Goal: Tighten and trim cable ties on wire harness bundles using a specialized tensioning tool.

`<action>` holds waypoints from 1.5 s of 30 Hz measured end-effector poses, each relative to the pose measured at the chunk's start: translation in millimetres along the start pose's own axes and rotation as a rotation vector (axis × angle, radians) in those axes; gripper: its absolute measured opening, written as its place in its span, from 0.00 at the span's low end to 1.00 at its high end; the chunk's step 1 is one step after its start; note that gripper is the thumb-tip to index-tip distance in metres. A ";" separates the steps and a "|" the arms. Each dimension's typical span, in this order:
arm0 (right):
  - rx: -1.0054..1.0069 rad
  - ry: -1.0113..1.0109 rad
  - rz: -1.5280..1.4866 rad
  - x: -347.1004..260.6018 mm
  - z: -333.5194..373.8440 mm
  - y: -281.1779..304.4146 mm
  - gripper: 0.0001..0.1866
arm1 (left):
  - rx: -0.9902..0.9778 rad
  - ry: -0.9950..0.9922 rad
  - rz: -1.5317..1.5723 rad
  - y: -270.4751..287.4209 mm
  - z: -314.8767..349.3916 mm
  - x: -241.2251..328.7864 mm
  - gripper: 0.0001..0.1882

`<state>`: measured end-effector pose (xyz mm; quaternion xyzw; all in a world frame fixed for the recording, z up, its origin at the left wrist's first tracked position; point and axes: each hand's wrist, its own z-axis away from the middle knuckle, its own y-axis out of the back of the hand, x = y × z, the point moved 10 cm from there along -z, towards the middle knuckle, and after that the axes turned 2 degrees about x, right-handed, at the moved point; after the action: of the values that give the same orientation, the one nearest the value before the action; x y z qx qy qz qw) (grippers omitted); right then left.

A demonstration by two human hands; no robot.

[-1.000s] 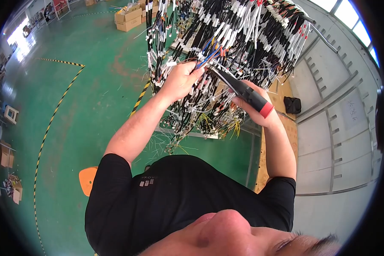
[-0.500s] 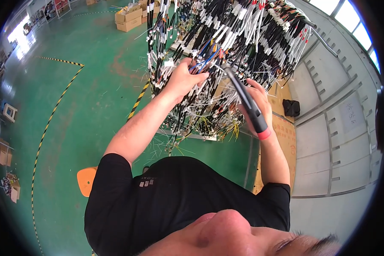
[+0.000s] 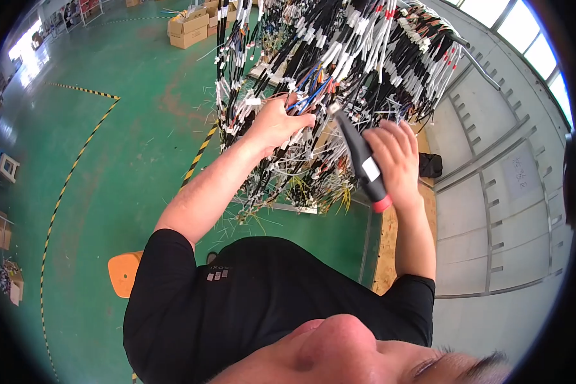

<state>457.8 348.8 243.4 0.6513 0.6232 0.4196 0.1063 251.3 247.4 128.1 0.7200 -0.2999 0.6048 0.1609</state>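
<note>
A dense mass of hanging wire harnesses (image 3: 339, 64), black and white with many pale tags, fills the space before me. My left hand (image 3: 280, 123) is closed around a wire bundle (image 3: 310, 86) that shows blue, orange and white strands. In my right hand (image 3: 395, 153) is a black cable tie gun (image 3: 363, 157) with a red rear end; my fingers curl on its far side and its grip is mostly hidden. The gun's nose points up and left, a little right of the held bundle and seemingly apart from it. Thin white cable tie tails stick out among the wires.
A metal rail (image 3: 480, 67) juts out at the upper right. Beyond it stands a pale panelled wall (image 3: 521, 185) with a black bag (image 3: 431, 165) near its foot. An orange stool (image 3: 125, 274) is at my left; cardboard boxes (image 3: 189, 29) sit farther back on the green floor (image 3: 128, 166).
The cable tie gun has drawn slightly away from the bundle and turned, now showing a white label. My right hand has shifted a little right. The left hand keeps its hold.
</note>
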 end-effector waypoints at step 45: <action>-0.180 -0.688 -1.062 40.1 5.8 -36.2 0.17 | 0.068 0.253 0.311 5.7 -11.3 -26.5 0.18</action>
<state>430.3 394.4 232.4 0.3397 0.7538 0.1274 0.5478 236.7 256.0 104.2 0.5882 -0.3642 0.7179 0.0779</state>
